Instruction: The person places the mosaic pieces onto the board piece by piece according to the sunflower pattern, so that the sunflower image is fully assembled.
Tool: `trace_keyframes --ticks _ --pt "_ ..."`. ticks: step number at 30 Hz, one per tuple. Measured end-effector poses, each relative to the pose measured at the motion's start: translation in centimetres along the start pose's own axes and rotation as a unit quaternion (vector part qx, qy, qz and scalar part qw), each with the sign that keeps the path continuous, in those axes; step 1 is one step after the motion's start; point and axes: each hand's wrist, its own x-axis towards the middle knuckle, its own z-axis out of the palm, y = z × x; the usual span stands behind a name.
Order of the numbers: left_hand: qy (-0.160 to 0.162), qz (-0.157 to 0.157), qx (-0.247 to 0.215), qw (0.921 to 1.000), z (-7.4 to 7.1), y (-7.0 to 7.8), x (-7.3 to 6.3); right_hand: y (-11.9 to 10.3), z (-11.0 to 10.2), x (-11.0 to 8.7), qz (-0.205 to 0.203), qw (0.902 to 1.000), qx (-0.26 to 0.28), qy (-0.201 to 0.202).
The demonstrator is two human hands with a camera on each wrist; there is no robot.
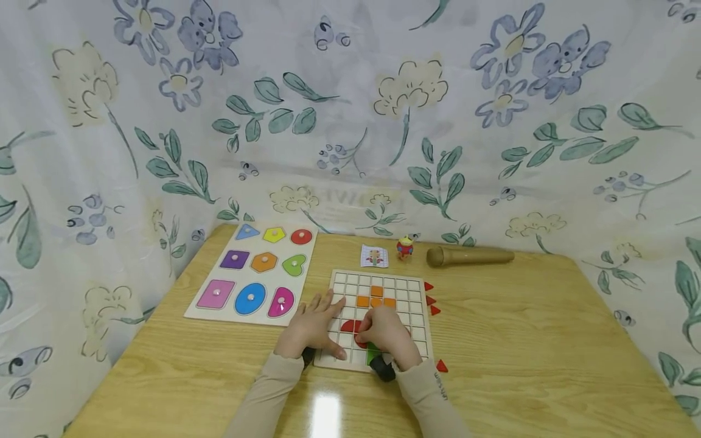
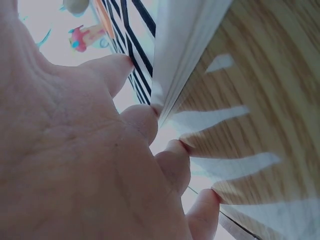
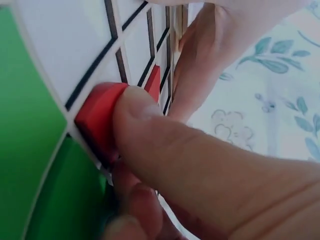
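Note:
A square wooden grid board (image 1: 402, 284) lies on the table under both hands. My left hand (image 1: 312, 328) rests spread over its left edge, fingers straight, with the fingertips at the border in the left wrist view. With thumb and fingers, my right hand (image 1: 386, 331) pinches a small red tile (image 3: 100, 112) at a cell in the lower middle. Another red tile (image 1: 349, 326) sits just above it. Green tiles (image 3: 30, 100) lie right beside the pinched one, partly hidden by the hand in the head view. Several orange square tiles (image 1: 377, 291) sit higher on the grid.
Red triangle tiles (image 1: 435, 310) lie along the board's right side. At left is a shape-puzzle board (image 1: 252, 280) with knobbed pieces. Behind the grid are a small pattern card (image 1: 375, 256), a toy figure (image 1: 404, 247) and a brown microphone-shaped object (image 1: 471, 256). A floral curtain (image 1: 350, 152) surrounds the table.

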Motion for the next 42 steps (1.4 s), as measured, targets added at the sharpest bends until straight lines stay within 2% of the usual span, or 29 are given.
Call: trace_keyframes --ticks 5,8,12,14,16,19,23,26,28,35,42 --pt "0.000 0.004 -0.006 1.0000 0.2 0.1 0.3 0.0 -0.2 -0.1 0.000 0.9998 -0.017 0.006" --pt "0.002 0.011 -0.007 0.9999 0.3 0.2 0.5 0.6 -0.7 0.1 -0.011 0.9999 -0.007 -0.006" --pt "0.001 0.010 -0.004 0.9999 0.4 0.3 0.7 2.4 -2.0 0.6 -0.031 0.9978 0.051 -0.029" --pt "0.000 0.009 -0.006 0.9999 0.3 0.4 0.7 3.7 -2.9 0.7 -0.042 0.9953 0.083 -0.025" --pt "0.000 0.012 -0.007 0.9999 0.2 0.4 0.7 4.9 -3.9 0.7 -0.043 0.9929 0.111 -0.003" --pt "0.000 0.016 -0.010 0.9998 0.1 0.5 0.6 6.6 -5.4 0.6 -0.025 0.9864 0.153 0.054" --pt "0.001 0.009 -0.011 0.9999 0.0 0.1 0.3 8.5 -6.7 0.3 0.048 0.9703 0.178 0.157" --pt "0.002 0.002 -0.011 0.9999 0.0 -0.3 0.1 9.5 -6.9 0.0 0.101 0.9579 0.156 0.219" --pt "0.001 -0.002 -0.012 0.9999 0.0 -0.5 0.0 10.0 -6.9 -0.1 0.121 0.9545 0.133 0.238" --pt "0.002 0.001 -0.021 0.9998 -0.1 -0.5 -0.2 10.9 -6.5 0.3 0.139 0.9643 0.059 0.217" --pt "-0.001 0.006 -0.024 0.9997 0.0 -0.2 0.1 10.8 -6.8 0.1 0.145 0.9659 0.029 0.213"
